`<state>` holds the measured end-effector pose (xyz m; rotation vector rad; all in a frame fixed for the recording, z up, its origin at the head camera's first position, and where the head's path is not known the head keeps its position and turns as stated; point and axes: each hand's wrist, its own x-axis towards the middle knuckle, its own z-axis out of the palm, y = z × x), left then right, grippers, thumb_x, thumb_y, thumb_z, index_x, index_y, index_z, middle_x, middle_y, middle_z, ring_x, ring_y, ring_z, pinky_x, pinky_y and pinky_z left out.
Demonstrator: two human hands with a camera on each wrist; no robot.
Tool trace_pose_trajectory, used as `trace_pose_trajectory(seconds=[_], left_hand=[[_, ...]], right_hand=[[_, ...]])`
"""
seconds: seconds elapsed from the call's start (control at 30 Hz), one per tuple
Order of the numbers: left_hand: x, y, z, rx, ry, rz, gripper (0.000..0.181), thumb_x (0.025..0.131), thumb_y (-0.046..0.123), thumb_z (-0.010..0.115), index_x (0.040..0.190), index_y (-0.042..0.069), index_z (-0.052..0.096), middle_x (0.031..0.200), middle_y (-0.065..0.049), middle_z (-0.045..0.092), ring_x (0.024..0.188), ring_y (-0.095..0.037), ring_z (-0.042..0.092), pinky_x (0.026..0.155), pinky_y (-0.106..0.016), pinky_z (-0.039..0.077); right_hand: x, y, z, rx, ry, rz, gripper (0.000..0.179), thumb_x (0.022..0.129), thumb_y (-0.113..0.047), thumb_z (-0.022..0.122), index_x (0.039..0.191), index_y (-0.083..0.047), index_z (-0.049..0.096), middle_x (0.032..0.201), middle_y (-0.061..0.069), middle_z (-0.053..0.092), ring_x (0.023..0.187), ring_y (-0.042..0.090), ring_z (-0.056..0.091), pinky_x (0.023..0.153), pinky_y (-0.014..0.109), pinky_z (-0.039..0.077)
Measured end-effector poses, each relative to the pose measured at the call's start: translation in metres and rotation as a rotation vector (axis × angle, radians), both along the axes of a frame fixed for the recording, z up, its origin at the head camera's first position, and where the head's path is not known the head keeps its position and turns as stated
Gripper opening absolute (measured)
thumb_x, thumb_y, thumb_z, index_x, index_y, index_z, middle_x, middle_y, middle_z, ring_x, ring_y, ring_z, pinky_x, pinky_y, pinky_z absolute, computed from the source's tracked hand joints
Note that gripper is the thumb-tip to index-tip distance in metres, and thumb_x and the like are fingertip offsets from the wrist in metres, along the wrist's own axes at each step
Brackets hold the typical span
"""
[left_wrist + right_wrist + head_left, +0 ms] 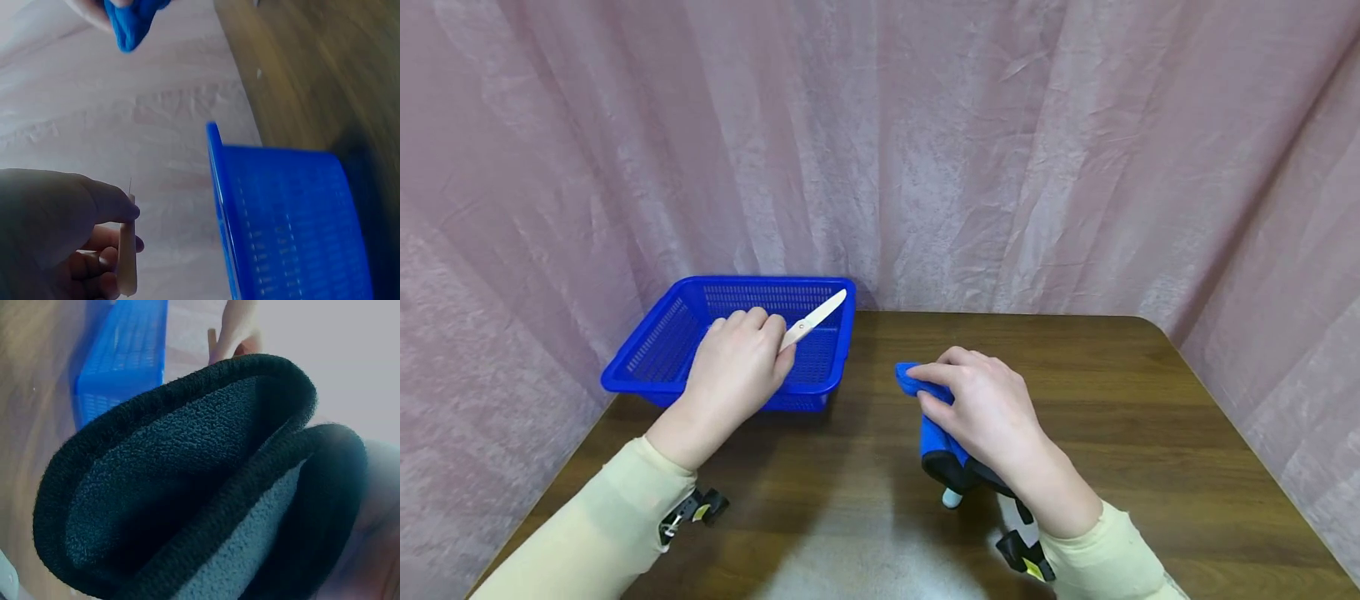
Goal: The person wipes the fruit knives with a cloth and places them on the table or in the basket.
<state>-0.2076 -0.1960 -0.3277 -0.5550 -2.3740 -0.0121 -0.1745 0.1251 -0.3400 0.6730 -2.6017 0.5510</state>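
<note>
So my left fingers (773, 327) grip a slim cream knife (814, 319), tip far-right; right fingers (936, 372) pinch black-trimmed blue cloth (934, 435) near-right.

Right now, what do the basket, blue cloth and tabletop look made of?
Basket: probably plastic, semi-gloss; perforated walls, smooth rim.
Blue cloth: likely synthetic fleece, matte; fuzzy inside, black bound edge.
Tabletop: wood or wood-look laminate, slight sheen; grain shows, can't tell which.

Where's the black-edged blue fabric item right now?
In the head view, the right hand holds the blue fabric item, to the right of the blue basket.
</note>
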Motion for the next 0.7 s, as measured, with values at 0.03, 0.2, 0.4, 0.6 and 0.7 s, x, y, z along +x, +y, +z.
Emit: trace_pose_trajectory(seconds=[0.03, 0.2, 0.4, 0.6, 0.7], left_hand=[[-0.002, -0.003, 0.001, 0.001, -0.006, 0.006, 0.028, 0.093, 0.015, 0.083, 0.082, 0.002, 0.061, 0.075, -0.015, 0.059, 0.067, -0.040, 0.059, 0.058, -0.053, 0.046], [-0.010, -0.017, 0.002, -0.002, -0.055, 0.049, 0.027, 0.093, 0.016, 0.083, 0.082, 0.002, 0.062, 0.074, -0.014, 0.058, 0.065, -0.040, 0.059, 0.058, -0.055, 0.047], [-0.018, -0.031, -0.001, -0.004, -0.161, 0.119, 0.028, 0.095, 0.018, 0.080, 0.082, 0.003, 0.060, 0.073, -0.014, 0.057, 0.066, -0.041, 0.059, 0.059, -0.056, 0.047], [-0.025, -0.039, -0.007, 0.013, -0.227, 0.158, 0.029, 0.097, 0.019, 0.078, 0.082, 0.002, 0.059, 0.072, -0.014, 0.059, 0.066, -0.043, 0.061, 0.060, -0.058, 0.047], [-0.029, -0.043, -0.009, 0.019, -0.254, 0.168, 0.030, 0.097, 0.020, 0.078, 0.082, 0.002, 0.059, 0.072, -0.015, 0.060, 0.065, -0.043, 0.063, 0.060, -0.059, 0.047]], right_hand=[[-0.001, -0.002, -0.001, 0.005, 0.001, 0.009, 0.030, 0.094, -0.021, 0.082, 0.123, -0.029, 0.087, 0.106, -0.004, 0.076, 0.098, 0.023, 0.072, 0.080, 0.044, 0.057], [-0.002, -0.010, -0.005, 0.021, 0.019, 0.055, 0.029, 0.093, -0.020, 0.083, 0.120, -0.030, 0.087, 0.104, -0.005, 0.076, 0.094, 0.021, 0.073, 0.079, 0.043, 0.057], [-0.002, -0.016, -0.006, 0.033, 0.041, 0.096, 0.029, 0.092, -0.018, 0.082, 0.119, -0.028, 0.088, 0.103, -0.004, 0.076, 0.092, 0.021, 0.072, 0.077, 0.042, 0.057], [-0.003, -0.022, -0.005, 0.052, 0.024, 0.107, 0.030, 0.093, -0.019, 0.083, 0.121, -0.029, 0.087, 0.103, -0.004, 0.076, 0.090, 0.021, 0.072, 0.078, 0.043, 0.057], [-0.003, -0.025, -0.006, 0.057, 0.017, 0.117, 0.030, 0.093, -0.020, 0.083, 0.121, -0.030, 0.087, 0.103, -0.004, 0.076, 0.091, 0.021, 0.072, 0.079, 0.044, 0.057]])
